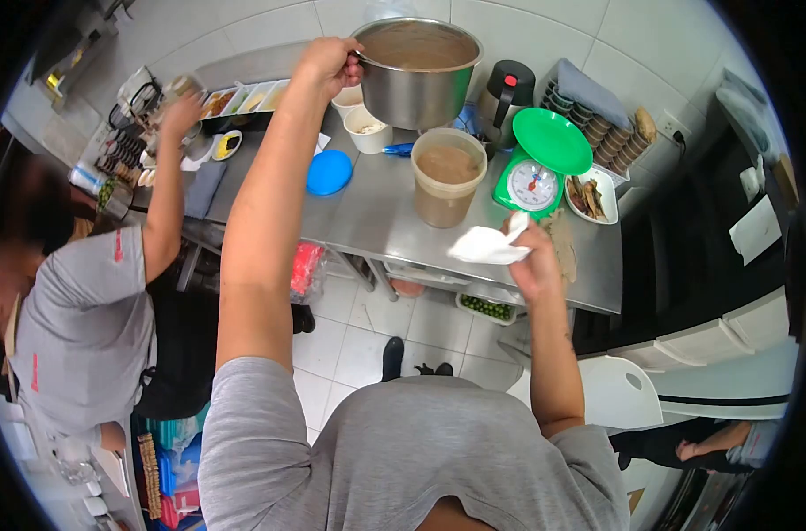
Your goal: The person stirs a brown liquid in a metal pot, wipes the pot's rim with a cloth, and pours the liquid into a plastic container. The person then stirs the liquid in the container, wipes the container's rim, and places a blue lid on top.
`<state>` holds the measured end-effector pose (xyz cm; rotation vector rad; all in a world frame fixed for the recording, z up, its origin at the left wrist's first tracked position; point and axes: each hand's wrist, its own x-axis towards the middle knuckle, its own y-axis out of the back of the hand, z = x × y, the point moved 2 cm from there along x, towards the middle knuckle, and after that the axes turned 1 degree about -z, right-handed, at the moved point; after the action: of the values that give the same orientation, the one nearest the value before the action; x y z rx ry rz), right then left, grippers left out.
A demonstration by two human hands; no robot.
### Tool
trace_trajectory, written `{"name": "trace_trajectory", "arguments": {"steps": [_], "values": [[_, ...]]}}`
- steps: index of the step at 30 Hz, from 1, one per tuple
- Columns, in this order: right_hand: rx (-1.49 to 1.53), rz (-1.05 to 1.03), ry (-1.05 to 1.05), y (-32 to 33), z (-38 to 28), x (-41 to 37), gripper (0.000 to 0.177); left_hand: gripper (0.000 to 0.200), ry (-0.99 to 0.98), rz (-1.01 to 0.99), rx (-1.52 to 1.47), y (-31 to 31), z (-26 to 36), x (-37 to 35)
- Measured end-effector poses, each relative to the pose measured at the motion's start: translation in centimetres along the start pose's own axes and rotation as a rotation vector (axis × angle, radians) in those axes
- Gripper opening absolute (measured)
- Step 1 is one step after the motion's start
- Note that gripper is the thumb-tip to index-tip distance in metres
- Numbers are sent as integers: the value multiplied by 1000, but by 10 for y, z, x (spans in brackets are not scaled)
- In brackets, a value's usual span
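Observation:
My left hand [334, 66] grips the rim of a large steel pot [418, 93] holding brown liquid, up at the back of the counter. My right hand [537, 257] is closed on a white cloth [491, 243], held over the counter's front edge. Between the hands stands a plastic tub [442, 199] with similar brown liquid inside. Just behind my right hand is a green kitchen scale [533, 186] with a round green pan [552, 142]. A blue lid [330, 173] lies left of the tub, near a white container [368, 131].
A black-topped jug [509, 84] stands behind the scale, near stacked cups [611, 146] and a white dish [591, 196] of dried brown pieces. At left, a co-worker in a grey shirt [93, 301] reaches over the counter. Under it sits a crate of green fruit [485, 307].

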<state>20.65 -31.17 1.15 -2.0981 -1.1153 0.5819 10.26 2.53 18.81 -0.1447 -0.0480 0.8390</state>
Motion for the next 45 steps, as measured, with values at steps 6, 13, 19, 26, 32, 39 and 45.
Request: {"name": "trace_trajectory", "arguments": {"steps": [6, 13, 19, 26, 32, 39, 45], "values": [[-474, -128, 68, -36, 62, -3, 18, 15, 12, 89, -82, 18, -2, -13], [-1048, -250, 282, -70, 119, 55, 12, 13, -65, 251, -148, 58, -1, -69], [-1202, -169, 477, -62, 164, 104, 15, 11, -128, 455, -127, 96, -47, -118], [-801, 39, 100, -49, 200, 129, 19, 13, -66, 576, -203, 112, -132, -134], [-261, 207, 52, -45, 202, 116, 16, 16, -10, 623, -243, 114, -158, -137], [-401, 15, -15, -40, 200, 103, 17, 15, -33, 637, -192, 118, -162, -134], [-1167, 84, 250, -53, 183, 98, 20, 16, -52, 635, -182, 116, -180, -134]]}}
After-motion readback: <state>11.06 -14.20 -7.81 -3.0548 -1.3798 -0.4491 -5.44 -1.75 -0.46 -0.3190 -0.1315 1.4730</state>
